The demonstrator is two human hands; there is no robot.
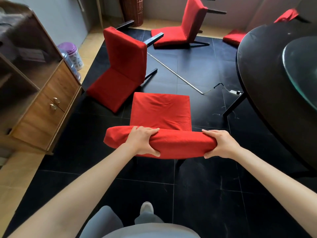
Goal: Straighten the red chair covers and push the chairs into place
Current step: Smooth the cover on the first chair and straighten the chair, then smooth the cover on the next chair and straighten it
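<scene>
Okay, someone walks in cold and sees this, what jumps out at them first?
Red everywhere: an upright chair stands front and centre, with the left hand and right hand gripping the top of its covered backrest. Behind it, two more red chairs lie tipped over on the black tile floor, one at left and one farther back. A dark round table fills the right edge.

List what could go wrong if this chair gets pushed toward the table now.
1. A metal rod and a cable lie on the floor between the upright chair and the table; the legs might catch on them.
2. The tipped chair lies close on the left and could be bumped.
3. Both hands grip the covered backrest, so pushing may bunch the cover.
</scene>
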